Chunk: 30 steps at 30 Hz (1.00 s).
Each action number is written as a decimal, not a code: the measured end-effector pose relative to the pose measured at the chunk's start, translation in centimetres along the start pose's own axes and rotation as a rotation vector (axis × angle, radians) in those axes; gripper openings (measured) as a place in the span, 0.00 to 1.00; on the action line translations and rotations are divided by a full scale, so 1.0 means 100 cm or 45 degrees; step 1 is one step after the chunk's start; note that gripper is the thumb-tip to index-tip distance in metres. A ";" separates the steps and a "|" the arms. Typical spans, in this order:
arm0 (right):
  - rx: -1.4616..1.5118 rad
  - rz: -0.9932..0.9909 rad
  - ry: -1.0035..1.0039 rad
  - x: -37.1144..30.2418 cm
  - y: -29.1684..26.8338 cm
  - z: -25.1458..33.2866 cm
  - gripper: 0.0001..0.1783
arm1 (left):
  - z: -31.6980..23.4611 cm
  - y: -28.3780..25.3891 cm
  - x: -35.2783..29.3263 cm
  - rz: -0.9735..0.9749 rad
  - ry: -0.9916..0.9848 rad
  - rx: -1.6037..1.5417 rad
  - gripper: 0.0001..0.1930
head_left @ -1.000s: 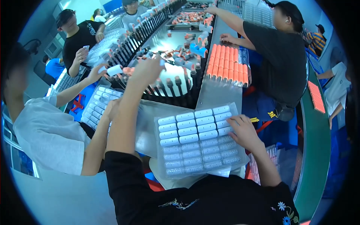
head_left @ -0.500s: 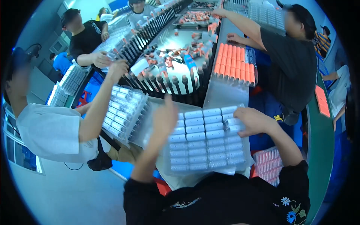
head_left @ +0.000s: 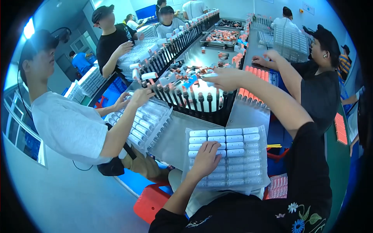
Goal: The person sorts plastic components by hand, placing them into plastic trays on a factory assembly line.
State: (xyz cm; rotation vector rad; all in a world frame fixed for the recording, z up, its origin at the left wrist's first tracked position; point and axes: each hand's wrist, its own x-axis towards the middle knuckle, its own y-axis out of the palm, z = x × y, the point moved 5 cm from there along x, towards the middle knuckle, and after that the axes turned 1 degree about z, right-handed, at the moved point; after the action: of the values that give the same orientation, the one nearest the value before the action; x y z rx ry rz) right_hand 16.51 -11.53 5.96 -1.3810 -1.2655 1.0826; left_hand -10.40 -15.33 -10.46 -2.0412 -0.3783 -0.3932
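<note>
1. L hand (head_left: 206, 158): palm down on white pcs (head_left: 234, 138), fingers loosely bent; can't tell if it's gripping one. Press lightly, keep rows straight.
2. R hand (head_left: 227, 79): stretched to loose parts (head_left: 194, 70), fingers extended; hold unclear. Keep wrist off black posts (head_left: 209, 103).
3. White pcs fill clear tray's (head_left: 251, 167) far edge; tray's by bench's (head_left: 175, 139) near edge.
4. Vs 0.5s ago: R hand's left tray's R edge; L hand's come onto pcs.

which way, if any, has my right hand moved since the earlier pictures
Yes: judged against the metal table, your right hand has moved forward and leftward, from the right side of the tray toward the loose parts.
</note>
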 end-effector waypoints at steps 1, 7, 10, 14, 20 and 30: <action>0.069 -0.024 0.033 0.011 0.010 -0.004 0.31 | 0.001 0.003 0.001 0.003 -0.009 0.011 0.21; 0.526 -0.295 0.382 0.016 0.026 0.057 0.35 | -0.002 0.006 -0.004 0.008 -0.100 0.080 0.23; 0.417 -0.547 0.423 0.032 0.046 0.061 0.37 | -0.009 0.009 0.004 0.012 -0.049 0.132 0.23; 0.941 -0.871 0.452 0.024 0.020 0.064 0.32 | -0.015 0.010 0.009 0.031 -0.018 0.113 0.24; 1.064 -0.714 0.234 -0.006 -0.038 0.054 0.35 | -0.003 0.006 -0.008 0.032 -0.063 0.088 0.26; 0.117 -0.335 0.044 -0.001 0.008 0.017 0.28 | 0.007 0.003 0.006 0.088 -0.070 0.015 0.30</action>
State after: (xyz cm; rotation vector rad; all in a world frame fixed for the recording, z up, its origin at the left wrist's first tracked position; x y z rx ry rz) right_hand 14.99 -11.48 4.87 -1.1236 -1.3135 0.9197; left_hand -9.68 -14.81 -10.74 -2.0507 -0.3415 -0.2928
